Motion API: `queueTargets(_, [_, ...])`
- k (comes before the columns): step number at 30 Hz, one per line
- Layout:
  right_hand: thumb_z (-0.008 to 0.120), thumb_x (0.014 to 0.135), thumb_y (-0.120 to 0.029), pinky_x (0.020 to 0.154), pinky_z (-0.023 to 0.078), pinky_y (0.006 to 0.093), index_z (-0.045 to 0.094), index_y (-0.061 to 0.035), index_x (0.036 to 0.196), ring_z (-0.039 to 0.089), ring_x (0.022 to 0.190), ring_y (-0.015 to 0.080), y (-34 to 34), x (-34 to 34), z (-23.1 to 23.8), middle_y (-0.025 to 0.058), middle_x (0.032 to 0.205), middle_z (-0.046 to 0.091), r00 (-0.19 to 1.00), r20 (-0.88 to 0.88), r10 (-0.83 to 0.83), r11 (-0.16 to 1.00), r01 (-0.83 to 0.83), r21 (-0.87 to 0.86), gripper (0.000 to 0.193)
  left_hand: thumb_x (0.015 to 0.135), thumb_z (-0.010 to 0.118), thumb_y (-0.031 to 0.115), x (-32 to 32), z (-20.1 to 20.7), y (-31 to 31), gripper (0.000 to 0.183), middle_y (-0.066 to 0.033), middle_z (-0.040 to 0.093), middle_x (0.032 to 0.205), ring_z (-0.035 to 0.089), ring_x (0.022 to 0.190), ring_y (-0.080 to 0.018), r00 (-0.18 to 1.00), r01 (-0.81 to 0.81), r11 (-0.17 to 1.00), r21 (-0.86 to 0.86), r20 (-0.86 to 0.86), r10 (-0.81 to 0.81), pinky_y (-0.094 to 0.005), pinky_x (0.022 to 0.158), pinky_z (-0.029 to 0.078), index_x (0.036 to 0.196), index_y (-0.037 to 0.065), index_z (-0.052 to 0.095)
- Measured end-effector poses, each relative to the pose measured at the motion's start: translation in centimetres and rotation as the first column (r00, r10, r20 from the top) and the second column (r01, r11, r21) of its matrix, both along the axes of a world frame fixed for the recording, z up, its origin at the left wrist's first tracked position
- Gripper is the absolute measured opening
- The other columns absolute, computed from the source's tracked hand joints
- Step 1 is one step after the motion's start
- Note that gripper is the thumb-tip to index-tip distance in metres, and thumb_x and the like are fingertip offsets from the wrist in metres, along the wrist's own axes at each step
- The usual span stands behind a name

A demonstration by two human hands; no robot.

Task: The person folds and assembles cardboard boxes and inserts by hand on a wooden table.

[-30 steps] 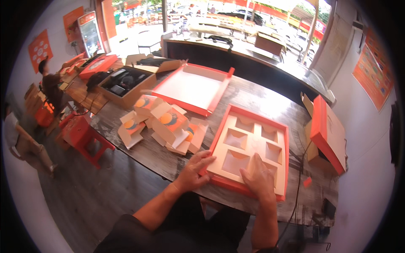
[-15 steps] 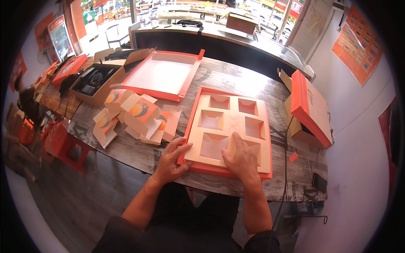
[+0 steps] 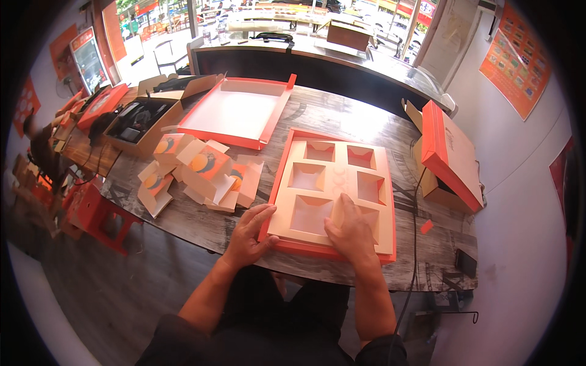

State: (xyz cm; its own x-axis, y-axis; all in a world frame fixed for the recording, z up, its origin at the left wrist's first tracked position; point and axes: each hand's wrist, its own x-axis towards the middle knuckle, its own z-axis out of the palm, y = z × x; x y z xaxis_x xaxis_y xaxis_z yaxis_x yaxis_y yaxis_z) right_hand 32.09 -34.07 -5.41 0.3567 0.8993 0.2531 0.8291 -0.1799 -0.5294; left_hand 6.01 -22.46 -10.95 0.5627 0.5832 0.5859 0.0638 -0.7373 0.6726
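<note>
An orange shallow gift box (image 3: 390, 258) lies on the table in front of me. Inside it sits a cream cardboard insert (image 3: 281, 207) with several square openings, its near left edge slightly proud of the rim. My left hand (image 3: 247, 238) rests at the box's near left corner, thumb and fingers apart against its side. Flat across the insert lies my right hand (image 3: 354, 235), fingers extended, over the near right opening, which it partly hides. Neither hand has anything lifted.
Several folded small cartons (image 3: 207, 171) lie left of the box. Behind them is an orange-rimmed lid (image 3: 238, 113), white side up, beside an open brown carton (image 3: 137, 125). Another orange box (image 3: 452, 155) leans at the right, with a black cable (image 3: 415, 244) nearby.
The view has shifted very slightly. Both hands stay in nearly the same places on the box and insert; nothing has been picked up or let go.
</note>
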Motion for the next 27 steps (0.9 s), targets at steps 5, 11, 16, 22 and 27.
queueTargets(5, [0.072,0.092,-0.033,0.102,0.053,0.0539,0.043,0.0038,0.157,0.064,0.119,0.0494,-0.9,-0.6,1.1,0.0320,0.132,0.063,1.000,-0.025,-0.006,0.996,0.008,0.087,0.080,0.093,0.082,0.039,-0.1,-0.4,-0.1,0.074,-0.0208,0.062,0.144,0.060,0.133,-0.0386,0.998,0.002,0.998,-0.058,0.058,0.001,-0.0461,0.113,0.049,0.151,0.001,0.056])
queueTargets(11, [0.073,0.092,-0.033,0.099,0.055,0.0545,0.043,0.0018,0.157,0.066,0.116,0.0500,-0.6,-0.3,0.5,0.0305,0.132,0.063,0.999,0.034,-0.042,0.998,0.043,-0.047,0.080,0.091,0.084,0.037,0.0,-0.1,-0.2,0.072,-0.0215,0.063,0.141,0.060,0.132,-0.0380,1.000,-0.008,1.000,0.022,0.025,0.007,-0.0456,0.111,0.050,0.149,0.002,0.058])
queueTargets(16, [0.075,0.092,-0.032,0.097,0.056,0.0550,0.044,0.0007,0.156,0.066,0.115,0.0503,-0.7,-0.4,-0.1,0.0297,0.129,0.064,1.000,0.011,-0.029,0.999,0.029,0.023,0.079,0.089,0.086,0.037,0.1,0.2,-0.4,0.070,-0.0208,0.064,0.135,0.063,0.127,-0.0381,0.998,-0.050,0.999,0.000,0.029,0.050,-0.0454,0.108,0.052,0.145,0.003,0.062])
queueTargets(22, [0.077,0.091,-0.032,0.097,0.056,0.0550,0.046,0.0003,0.155,0.066,0.115,0.0499,-1.3,-0.4,0.2,0.0296,0.128,0.066,0.999,0.045,-0.025,1.000,0.025,0.009,0.077,0.084,0.089,0.046,-0.1,0.6,-0.5,0.075,-0.0186,0.064,0.134,0.062,0.125,-0.0384,0.998,-0.050,0.989,0.137,-0.023,0.053,-0.0464,0.107,0.052,0.141,0.004,0.065])
queueTargets(27, [0.078,0.091,-0.031,0.098,0.055,0.0545,0.049,0.0005,0.153,0.067,0.116,0.0495,-2.1,-0.1,0.6,0.0304,0.130,0.066,0.998,0.054,-0.020,0.999,0.021,-0.030,0.076,0.081,0.090,0.052,-0.2,1.1,-0.6,0.079,-0.0174,0.064,0.134,0.062,0.123,-0.0365,0.999,0.004,0.980,0.200,-0.041,0.004,-0.0464,0.106,0.051,0.139,0.004,0.066])
